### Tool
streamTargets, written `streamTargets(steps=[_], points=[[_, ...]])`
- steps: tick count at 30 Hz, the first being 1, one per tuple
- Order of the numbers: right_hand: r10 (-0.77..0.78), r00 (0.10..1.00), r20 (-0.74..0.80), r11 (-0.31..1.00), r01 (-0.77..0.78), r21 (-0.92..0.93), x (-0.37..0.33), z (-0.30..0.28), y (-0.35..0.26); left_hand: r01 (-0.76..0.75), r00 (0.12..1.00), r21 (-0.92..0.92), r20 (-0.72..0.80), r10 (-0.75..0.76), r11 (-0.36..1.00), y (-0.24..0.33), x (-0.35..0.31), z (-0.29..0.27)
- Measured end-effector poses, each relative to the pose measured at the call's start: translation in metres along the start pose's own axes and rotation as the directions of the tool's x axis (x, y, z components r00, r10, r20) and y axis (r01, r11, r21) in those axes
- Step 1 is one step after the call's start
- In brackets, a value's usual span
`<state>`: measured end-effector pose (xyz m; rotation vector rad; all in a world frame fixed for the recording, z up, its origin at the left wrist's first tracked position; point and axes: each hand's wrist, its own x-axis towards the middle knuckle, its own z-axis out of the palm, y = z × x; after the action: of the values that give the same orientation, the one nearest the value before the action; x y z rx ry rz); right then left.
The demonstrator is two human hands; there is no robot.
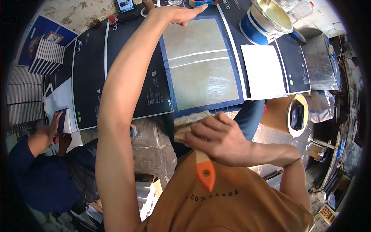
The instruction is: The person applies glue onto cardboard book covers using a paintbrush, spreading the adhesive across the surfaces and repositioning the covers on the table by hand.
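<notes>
A blue book-cover sheet (170, 73) lies before me, its greyish inner panels (205, 83) shiny with a wet-looking coat and crossed by two white strips. My left hand (181, 15) is at its far edge, fingers stretched out and flat, with nothing seen in them. Around a wide paste brush (202, 156) my right hand (221, 139) is closed. The brush's wooden handle ends in an orange tip toward my chest. Its pale bristles (193, 119) are at the sheet's near edge; whether they touch it I cannot tell.
Black boards (91, 77) cover the table. To the right are white paper (264, 71) and a blue-and-white bucket (257, 25) of pale paste. Book stacks (48, 58) stand at left, where a co-worker's hand (48, 133) holds a dark blue book (63, 121). A phone (125, 5) stands at the back.
</notes>
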<state>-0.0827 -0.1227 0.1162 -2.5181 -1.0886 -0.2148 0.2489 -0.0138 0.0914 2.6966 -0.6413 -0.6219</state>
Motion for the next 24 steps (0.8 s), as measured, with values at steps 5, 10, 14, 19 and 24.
streamTargets(steps=[5, 10, 14, 19, 24], points=[[0.038, 0.996, -0.081, 0.983, -0.052, -0.175, 0.007, 0.008, 0.015, -0.041, 0.998, -0.007, 0.040, 0.042, 0.999, 0.004, -0.001, -0.003], [0.000, 1.000, 0.015, 0.998, -0.001, 0.060, -0.001, 0.001, -0.010, 0.017, 0.999, 0.069, 0.050, -0.020, 0.997, 0.005, 0.006, -0.001], [0.083, 0.982, -0.169, 0.989, -0.102, -0.107, 0.025, 0.005, 0.019, 0.034, 0.999, 0.083, 0.023, -0.036, 0.996, -0.020, 0.024, 0.005], [-0.039, 0.997, 0.061, 0.998, 0.036, 0.048, 0.008, 0.012, -0.019, -0.013, 0.999, 0.056, 0.051, 0.010, 0.998, -0.002, 0.011, 0.000], [0.071, 0.963, -0.258, 0.993, -0.092, -0.070, 0.074, 0.004, 0.043, 0.078, 0.981, 0.039, 0.176, -0.084, 0.996, -0.010, 0.014, -0.009]])
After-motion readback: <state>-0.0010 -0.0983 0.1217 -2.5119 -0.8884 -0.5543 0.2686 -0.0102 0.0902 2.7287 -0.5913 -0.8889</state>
